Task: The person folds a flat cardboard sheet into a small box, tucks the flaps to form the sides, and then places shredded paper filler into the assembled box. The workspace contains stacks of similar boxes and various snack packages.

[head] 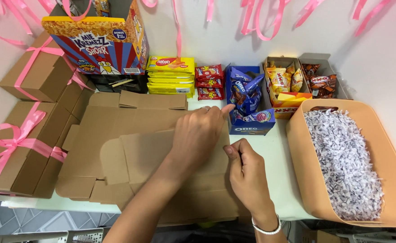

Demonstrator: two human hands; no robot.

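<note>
A flat, unfolded brown cardboard box blank point(130, 153) lies on the white table point(276, 153) in front of me. My left hand point(200, 130) rests palm down on its right side, fingers stretched toward the blue snack box. Beside it, my right hand point(247, 168) presses on the blank's right edge with the thumb bent down. Neither hand lifts anything. More flat blanks lie stacked underneath.
A tan basket point(306, 180) of shredded paper stands at the right. Tied with pink ribbon, closed brown boxes point(22, 148) sit at the left. Along the back wall are a large colourful snack carton point(99, 42), yellow wafer packs point(171, 76), red packs point(209, 81), a blue biscuit box point(249, 128) and small cardboard trays of sweets point(297, 81).
</note>
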